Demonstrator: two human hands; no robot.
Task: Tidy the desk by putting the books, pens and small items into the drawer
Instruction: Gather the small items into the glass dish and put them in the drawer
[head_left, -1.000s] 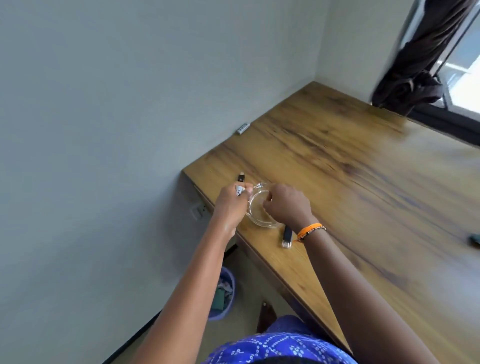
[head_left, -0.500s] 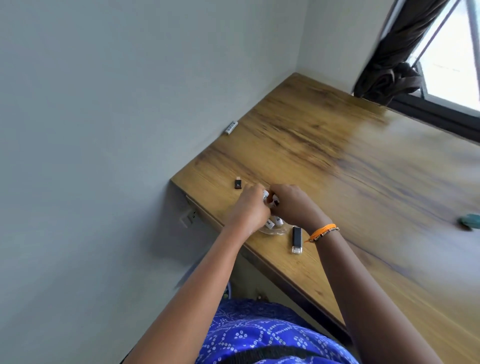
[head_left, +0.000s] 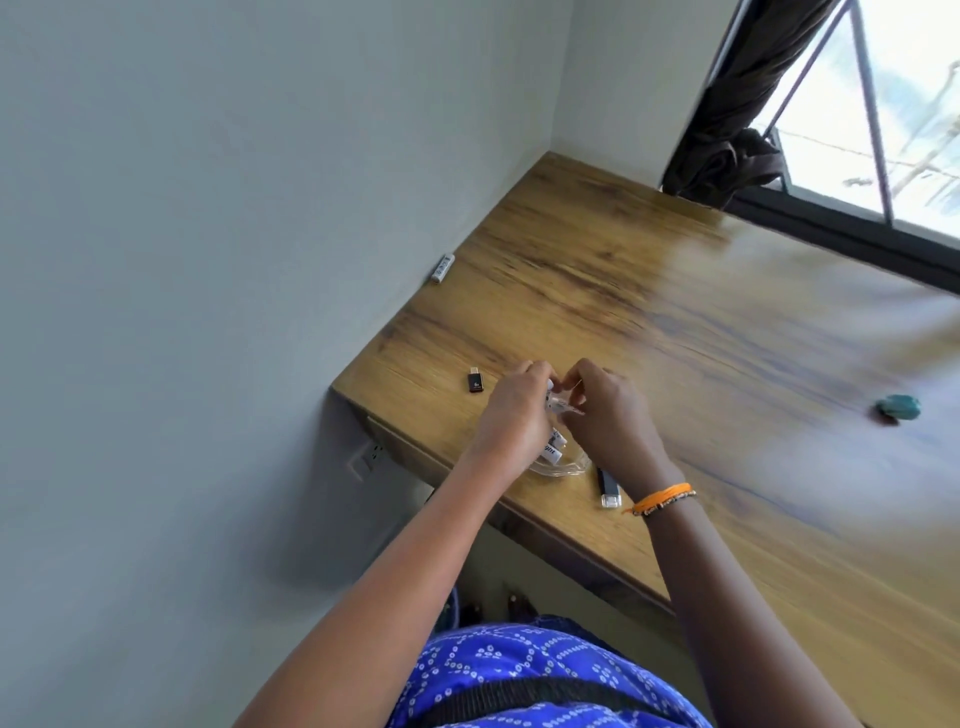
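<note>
Against the wall at the far left of the bench (head_left: 649, 291) lies a small white battery-like stick (head_left: 442, 268), light and round, likely to roll if nudged, so it wants a pinch across its middle. Nearer, the black adapter (head_left: 475, 381) sits flat just left of the hands: tiny, stiff and easy to fumble, best taken by its long sides. The left hand (head_left: 514, 415) has its fingers curled around small white cylinders (head_left: 551, 448), which poke out below the palm over a clear shallow dish (head_left: 563, 467) resting near the bench's front edge. The dish looks like thin plastic or glass, though blur leaves that unsure; it is light, slick, and safest lifted by the rim with both hands. The right hand (head_left: 610, 415) pinches a small clear piece (head_left: 563, 404) between fingertips. Just beside its wrist lies a black USB stick (head_left: 609, 488), rigid and easily gripped. Far right sits a teal object (head_left: 897, 407), well apart.
</note>
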